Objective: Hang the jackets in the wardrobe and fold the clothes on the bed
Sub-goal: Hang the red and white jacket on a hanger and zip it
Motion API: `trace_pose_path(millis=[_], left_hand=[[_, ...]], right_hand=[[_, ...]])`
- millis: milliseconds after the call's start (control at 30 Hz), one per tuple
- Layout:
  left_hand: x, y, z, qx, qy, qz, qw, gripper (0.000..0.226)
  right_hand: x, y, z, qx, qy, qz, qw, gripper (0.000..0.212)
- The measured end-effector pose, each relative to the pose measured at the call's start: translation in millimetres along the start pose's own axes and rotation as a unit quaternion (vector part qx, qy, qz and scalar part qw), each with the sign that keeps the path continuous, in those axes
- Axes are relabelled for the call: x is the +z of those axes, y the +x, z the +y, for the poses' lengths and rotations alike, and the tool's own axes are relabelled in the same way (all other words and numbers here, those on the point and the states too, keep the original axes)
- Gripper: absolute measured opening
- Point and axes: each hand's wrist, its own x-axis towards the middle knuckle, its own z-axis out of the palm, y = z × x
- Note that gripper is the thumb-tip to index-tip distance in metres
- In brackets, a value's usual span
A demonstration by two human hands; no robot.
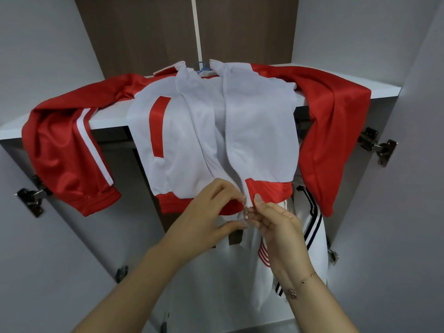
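Both forearms reach up; left hand (211, 207) and right hand (271, 219) meet at the hem, each pinching one side of the zipper base (245, 205) on the red-and-white satin track jacket (216, 131). Jacket lies draped over the white wardrobe shelf (374, 88), directly above the hands. Zipper line runs straight up from the fingertips, so the likely pull is upward. Neither hand is nearer.

So the main thing here is a white shelf (110, 118) running straight across. Above the shelf there's a dark brown wood-grain back panel (144, 32) with a pale strip (195, 27) down the middle. Pale grey doors (36, 236) stand open either side of the shelf, with metal hinges (377, 145) on them. Light's soft and even.
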Motion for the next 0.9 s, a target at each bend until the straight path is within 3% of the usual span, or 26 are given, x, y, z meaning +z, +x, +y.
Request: trace_pose_path(millis=[100,267,533,900], left_hand=[[11,-5,2,-0.008,0.031,0.042,0.999,0.035],[19,-14,-5,0.051,0.091,0.142,0.984,0.023],[12,-8,5,-0.027,0.007,0.079,0.997,0.031],[21,-13,9,-0.039,0.027,0.120,0.992,0.027]], right_hand=[[2,-3,-1,0.016,0.012,-0.007,1.000,0.025],[1,-7,-2,0.016,0.015,-0.010,1.000,0.030],[0,-11,2,-0.002,-0.003,0.000,1.000,0.028],[-2,-10,3,-0.017,0.003,-0.004,1.000,0.043]])
